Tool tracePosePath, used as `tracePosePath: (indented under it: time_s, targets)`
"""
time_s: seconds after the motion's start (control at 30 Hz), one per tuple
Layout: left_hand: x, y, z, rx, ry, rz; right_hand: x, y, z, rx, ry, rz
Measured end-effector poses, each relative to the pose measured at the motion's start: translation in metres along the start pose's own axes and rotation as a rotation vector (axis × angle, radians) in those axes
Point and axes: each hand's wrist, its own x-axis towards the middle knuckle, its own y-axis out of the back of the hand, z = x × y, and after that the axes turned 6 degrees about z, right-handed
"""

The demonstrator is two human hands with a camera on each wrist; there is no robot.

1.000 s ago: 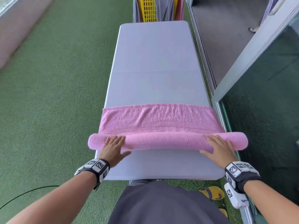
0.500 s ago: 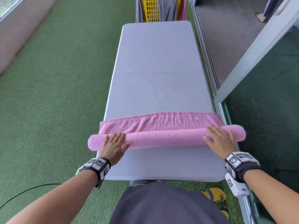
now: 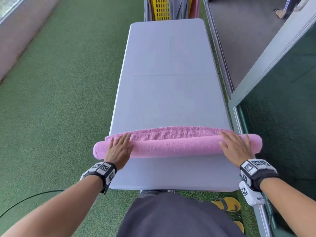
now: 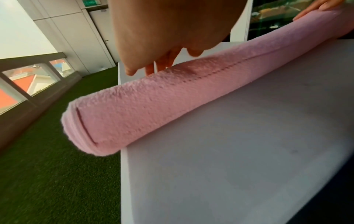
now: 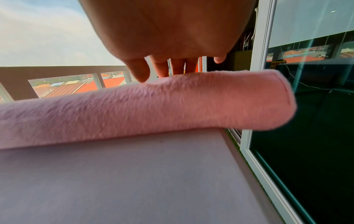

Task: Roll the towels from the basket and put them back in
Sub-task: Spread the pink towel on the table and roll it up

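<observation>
Both hands are lying flat on the pink towel (image 3: 176, 147), which is sitting across the near part of the counter (image 3: 167, 93) as a long, thick roll. The left hand (image 3: 119, 147) is pressing down near the roll's left end with straight fingers spread over the top, gripping nothing. The right hand (image 3: 236, 147) is doing the same near the right end, palm down, fingers stretched forward and open. Only a narrow strip of unrolled towel is showing just beyond the roll, lying flat on the counter. Both ends of the roll are sticking out past the counter's side edges. At the far end of the counter, a yellow basket (image 3: 161, 8) is standing with grey cloth hanging beside it. Green turf (image 3: 59, 100) is covering the floor.
</observation>
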Motion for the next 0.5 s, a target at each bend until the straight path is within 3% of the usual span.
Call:
tracePosePath:
  time_s: [0.17,0.3,0.5]
  targets:
    - [-0.014,-0.018,-0.002,0.089,-0.117,-0.035,-0.019,-0.02,0.004,-0.105,0.08,-0.103]
    - [-0.011,-0.024,-0.004,0.045,-0.128,0.102,-0.017,-0.025,0.003,-0.102,0.037,-0.033]
    - [0.038,0.004,0.0,0.096,-0.073,-0.032,0.026,0.0,-0.009,-0.102,-0.01,-0.049]
